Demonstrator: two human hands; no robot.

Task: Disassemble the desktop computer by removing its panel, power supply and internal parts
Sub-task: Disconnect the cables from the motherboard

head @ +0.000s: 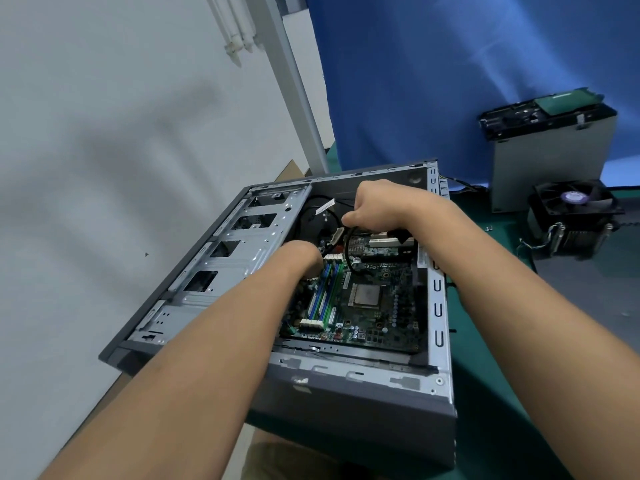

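reaching into the open case on the worktop
right hand pinches the black cable at the far end; it loops down towards the board, just right of the left hand, whose fingers are hidden, so i can't tell its grip.

Two bare forearms reached forward, with the hands close together.
The left hand bent down at the wrist, knuckles up, its fingers tucked out of sight below. The right hand sat just beyond it and a little higher, back facing up and wrist angled leftward, its curled fingertips pinching a thin black cable. The hands were near each other but not touching.
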